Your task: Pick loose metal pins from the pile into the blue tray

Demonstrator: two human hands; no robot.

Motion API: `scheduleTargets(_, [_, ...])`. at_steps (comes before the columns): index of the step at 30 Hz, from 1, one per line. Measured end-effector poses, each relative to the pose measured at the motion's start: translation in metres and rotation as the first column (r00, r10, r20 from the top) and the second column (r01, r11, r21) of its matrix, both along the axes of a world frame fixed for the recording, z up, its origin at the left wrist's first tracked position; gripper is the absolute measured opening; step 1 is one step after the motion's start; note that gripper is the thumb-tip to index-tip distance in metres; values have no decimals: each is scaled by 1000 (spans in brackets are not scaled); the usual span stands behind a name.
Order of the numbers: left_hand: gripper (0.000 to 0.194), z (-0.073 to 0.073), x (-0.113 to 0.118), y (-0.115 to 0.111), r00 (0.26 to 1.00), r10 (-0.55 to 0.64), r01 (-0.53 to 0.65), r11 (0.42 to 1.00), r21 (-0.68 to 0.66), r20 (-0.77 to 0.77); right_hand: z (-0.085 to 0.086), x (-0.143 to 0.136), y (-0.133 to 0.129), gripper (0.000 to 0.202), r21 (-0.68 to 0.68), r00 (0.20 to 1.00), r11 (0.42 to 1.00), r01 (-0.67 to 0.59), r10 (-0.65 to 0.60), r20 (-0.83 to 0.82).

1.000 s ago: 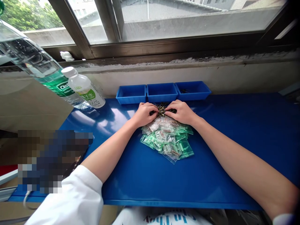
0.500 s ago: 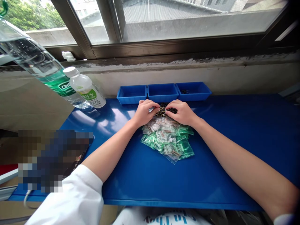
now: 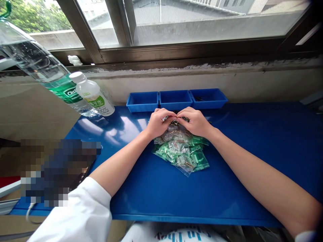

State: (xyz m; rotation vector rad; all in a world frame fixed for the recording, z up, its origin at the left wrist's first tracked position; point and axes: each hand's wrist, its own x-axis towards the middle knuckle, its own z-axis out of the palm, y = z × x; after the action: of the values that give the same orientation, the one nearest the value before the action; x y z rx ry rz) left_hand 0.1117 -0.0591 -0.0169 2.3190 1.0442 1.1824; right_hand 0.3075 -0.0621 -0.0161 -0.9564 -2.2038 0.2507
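Note:
My left hand and my right hand meet fingertip to fingertip over a pile of small dark and brass-coloured pins. Both are closed in a pinch, and whatever lies between the fingertips is too small to make out. Just below the hands, small clear and green plastic bags with little parts inside lie heaped on the blue table. Behind the hands stand three blue bins in a row: the left bin, the middle bin and the right bin, which holds a few dark pins.
A large water bottle and a small white-capped bottle stand at the back left. A pixelated dark object lies at the left edge, with a white cable beside it. The wall and window rise behind the bins.
My left hand has moved right, and the fingertips of both hands, apart before, now come together above the pins. The bags and bins have stayed in place.

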Motion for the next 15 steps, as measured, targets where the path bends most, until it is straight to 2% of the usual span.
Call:
scheduleTargets(7, [22, -5, -3, 3, 991, 124, -122, 991, 51, -41, 10, 0, -3, 22, -69, 996, 995, 70, -73, -41])
scheduleTargets(11, [26, -5, -5, 4, 988, 136, -132, 989, 64, -69, 14, 1, -5, 22, -95, 997, 995, 20, -26, -69])
scheduleTargets(15, [26, -8, -6, 8, 991, 98, -99, 995, -4, -96, 13, 4, -2, 21, -102, 998, 995, 14, -20, -55])
